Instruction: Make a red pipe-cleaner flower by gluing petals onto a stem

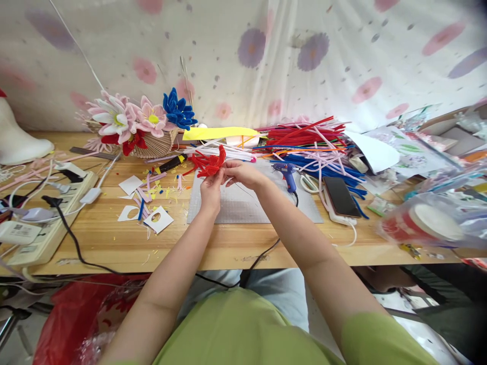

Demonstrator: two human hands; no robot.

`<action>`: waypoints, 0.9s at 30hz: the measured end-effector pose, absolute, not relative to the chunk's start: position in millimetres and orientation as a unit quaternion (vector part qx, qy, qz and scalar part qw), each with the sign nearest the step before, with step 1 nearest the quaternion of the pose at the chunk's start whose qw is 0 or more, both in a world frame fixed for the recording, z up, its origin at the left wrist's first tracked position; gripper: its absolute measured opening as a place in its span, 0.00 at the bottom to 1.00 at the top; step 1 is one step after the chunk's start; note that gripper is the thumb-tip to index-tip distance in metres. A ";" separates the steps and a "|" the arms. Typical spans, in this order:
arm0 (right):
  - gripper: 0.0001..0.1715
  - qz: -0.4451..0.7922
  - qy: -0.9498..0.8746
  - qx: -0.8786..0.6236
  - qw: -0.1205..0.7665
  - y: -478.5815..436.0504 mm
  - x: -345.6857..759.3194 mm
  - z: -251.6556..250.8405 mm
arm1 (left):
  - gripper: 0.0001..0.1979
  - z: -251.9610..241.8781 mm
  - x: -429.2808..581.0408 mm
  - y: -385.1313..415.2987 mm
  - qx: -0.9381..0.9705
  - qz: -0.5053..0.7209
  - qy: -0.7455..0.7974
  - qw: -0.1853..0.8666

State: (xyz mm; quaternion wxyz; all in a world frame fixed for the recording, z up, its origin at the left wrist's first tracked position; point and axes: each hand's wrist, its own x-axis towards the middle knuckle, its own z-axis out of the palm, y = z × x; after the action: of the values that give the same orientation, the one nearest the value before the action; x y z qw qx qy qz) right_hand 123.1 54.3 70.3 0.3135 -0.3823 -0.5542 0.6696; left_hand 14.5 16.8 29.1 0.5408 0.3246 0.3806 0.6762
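Over the cutting mat (247,208), my left hand (211,190) is closed around the base of a red pipe-cleaner flower (210,165). Its fuzzy petals spread to the left and upward. My right hand (243,173) meets it from the right, with thumb and fingers pinched at the flower's edge; exactly which part they grip is hidden. A thin line, perhaps wire or glue thread, trails below the right fingers. Right of the hands, a blue glue gun (287,175) lies on the mat.
Bundles of pipe cleaners (300,137) lie behind the mat. Finished flowers (148,119) stand at the back left. White card pieces (163,225) and scraps litter the left side, near a power strip (81,195). A phone (341,196) and a bagged red cup (413,223) are rightward.
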 end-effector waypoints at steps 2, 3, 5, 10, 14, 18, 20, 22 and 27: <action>0.05 0.691 -0.522 -0.390 0.314 51.3 121.5 69.0 | 0.11 28.2 14.8 16.2 0.305 0.675 0.374 0.558; 0.04 0.702 -0.505 -0.394 0.311 50.0 121.1 68.2 | 0.11 27.9 14.6 15.7 0.300 0.668 0.377 0.567; 0.03 0.721 -0.474 -0.405 0.302 48.1 120.4 67.2 | 0.11 28.3 13.8 15.3 0.291 0.646 0.393 0.585; 0.09 0.727 -0.451 -0.425 0.295 47.1 122.9 67.3 | 0.08 35.8 9.2 20.6 0.254 0.618 0.405 0.625; 0.11 0.719 -0.469 -0.425 0.288 46.1 133.3 66.0 | 0.05 42.6 -0.6 26.9 0.238 0.574 0.414 0.665; 0.08 0.676 -0.496 -0.457 0.297 44.4 141.0 60.7 | 0.07 43.6 -11.4 30.7 0.221 0.547 0.413 0.693; 0.06 0.643 -0.507 -0.483 0.310 45.1 141.4 56.8 | 0.08 41.9 -14.4 31.6 0.214 0.545 0.407 0.701; 0.07 0.606 -0.510 -0.512 0.332 47.0 140.9 52.9 | 0.08 40.0 -16.1 32.2 0.208 0.544 0.402 0.706; 0.12 0.575 -0.519 -0.529 0.346 50.5 141.8 46.8 | 0.06 39.0 -19.6 33.9 0.178 0.560 0.402 0.702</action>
State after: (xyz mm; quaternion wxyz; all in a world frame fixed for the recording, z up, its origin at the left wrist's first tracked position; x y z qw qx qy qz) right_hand 141.8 50.5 46.8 0.3464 -0.5291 -0.5193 0.5748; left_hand -19.6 33.9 39.0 0.7023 0.1778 0.4023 0.5597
